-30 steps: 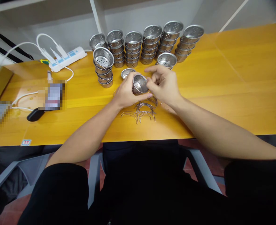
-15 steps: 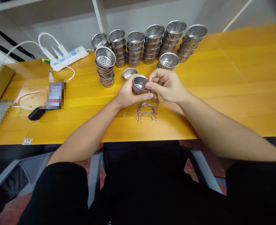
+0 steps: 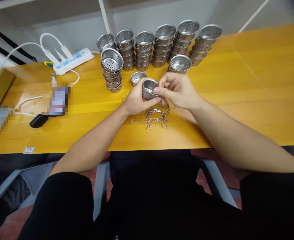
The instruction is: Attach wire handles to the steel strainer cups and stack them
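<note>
My left hand (image 3: 136, 101) is closed around a small perforated metal cup (image 3: 150, 89), its thumb along the near side. The cup is tilted, so its mouth and the holes inside show. At the cup's right rim, my right hand (image 3: 175, 89) pinches with thumb and forefinger; what lies between these fingertips is hidden. The end of a thin wire (image 3: 174, 108) shows just below the right hand. Several curved wire handles (image 3: 157, 115) lie in a loose pile on the table under both hands.
Stacks of perforated cups (image 3: 145, 50) line the back of the yellow table (image 3: 257, 100). A nearer stack (image 3: 112, 70), a low cup (image 3: 137, 77) and another cup (image 3: 179, 63) stand around my hands. On the left are a power strip (image 3: 74, 61), cables and a phone (image 3: 59, 101).
The cup has tipped and shifted very slightly in my left hand, and the right fingertips have moved a little along its rim. Everything else stays as it was.
</note>
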Tool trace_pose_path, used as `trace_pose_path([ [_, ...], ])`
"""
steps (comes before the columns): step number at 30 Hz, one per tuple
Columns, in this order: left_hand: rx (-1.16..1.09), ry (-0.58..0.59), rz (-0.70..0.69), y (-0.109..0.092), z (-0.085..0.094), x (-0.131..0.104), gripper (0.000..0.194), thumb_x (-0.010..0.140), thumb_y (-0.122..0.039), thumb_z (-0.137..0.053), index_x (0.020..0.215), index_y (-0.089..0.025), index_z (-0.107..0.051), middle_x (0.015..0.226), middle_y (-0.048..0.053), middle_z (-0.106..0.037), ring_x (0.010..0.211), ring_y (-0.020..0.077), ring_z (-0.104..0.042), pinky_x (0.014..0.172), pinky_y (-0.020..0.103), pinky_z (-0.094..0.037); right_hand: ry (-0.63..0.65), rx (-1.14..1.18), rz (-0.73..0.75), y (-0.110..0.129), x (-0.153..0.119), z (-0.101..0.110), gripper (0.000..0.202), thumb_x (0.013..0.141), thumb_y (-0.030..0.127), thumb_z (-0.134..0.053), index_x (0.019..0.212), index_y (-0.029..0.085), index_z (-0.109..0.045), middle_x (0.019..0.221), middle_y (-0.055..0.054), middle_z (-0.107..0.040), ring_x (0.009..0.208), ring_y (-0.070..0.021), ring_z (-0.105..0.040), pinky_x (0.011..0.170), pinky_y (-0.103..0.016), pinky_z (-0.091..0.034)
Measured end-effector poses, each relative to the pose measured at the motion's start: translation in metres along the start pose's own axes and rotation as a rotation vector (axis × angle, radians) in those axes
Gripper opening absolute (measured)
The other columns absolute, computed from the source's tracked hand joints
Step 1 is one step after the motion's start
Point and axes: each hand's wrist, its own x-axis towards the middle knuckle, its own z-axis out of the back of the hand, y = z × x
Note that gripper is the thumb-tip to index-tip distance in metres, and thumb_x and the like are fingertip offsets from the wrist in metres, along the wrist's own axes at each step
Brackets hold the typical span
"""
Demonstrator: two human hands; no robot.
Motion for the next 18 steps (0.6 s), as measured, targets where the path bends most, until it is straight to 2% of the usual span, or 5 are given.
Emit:
trace_pose_path([
  [7, 0.006, 0.002, -0.052, 0.0014, 0.0008, 0.0007, 0.082, 0.105, -0.084, -0.102, 0.153, -0.026, -0.071, 0.140, 0.012, -0.086, 0.130, 0.0351, -0.090, 0.126, 0.059, -0.075, 0.002, -0.014, -0.001, -0.0007, -0.0002, -0.0001, 0.073, 0.081, 0.086, -0.123, 0.093, 0.030, -0.077, 0.070, 0.002, -0.074, 0.054, -0.0180, -0.065, 0.045, -0.033, -0.048],
  [18, -0.028, 0.015, 0.014, -0.0056, 0.0010, 0.0022, 0.087, 0.103, -0.093, -0.099, 0.153, -0.027, -0.070, 0.141, 0.011, -0.085, 0.139, 0.0377, -0.089, 0.133, 0.063, -0.072, -0.002, -0.011, -0.004, -0.0005, -0.0008, 0.0003, 0.072, 0.081, 0.083, -0.124, 0.093, 0.030, -0.078, 0.072, 0.002, -0.073, 0.058, -0.0172, -0.065, 0.048, -0.033, -0.049],
])
